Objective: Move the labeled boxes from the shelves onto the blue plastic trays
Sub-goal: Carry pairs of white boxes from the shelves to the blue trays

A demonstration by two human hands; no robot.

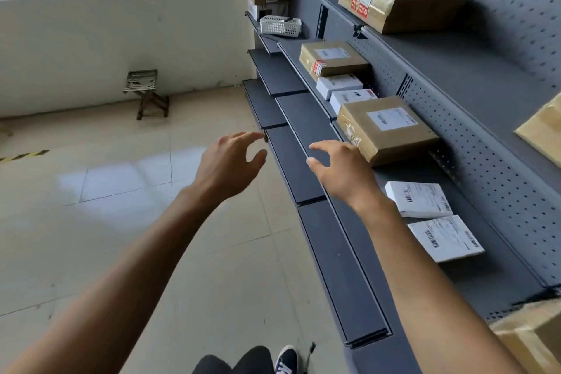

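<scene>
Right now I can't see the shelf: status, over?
Both hands open, empty: left hand, right hand reaching toward brown labeled box. Nothing in the way. No blue trays in view.

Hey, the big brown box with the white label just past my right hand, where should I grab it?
Judging by its wide, flat shape, take the brown box by its two short ends, both hands open, coming from the shelf's open front edge; the pegboard blocks the back.

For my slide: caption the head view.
Both open hands, left hand and right hand, reach toward a labeled brown box on gray shelving.
</scene>
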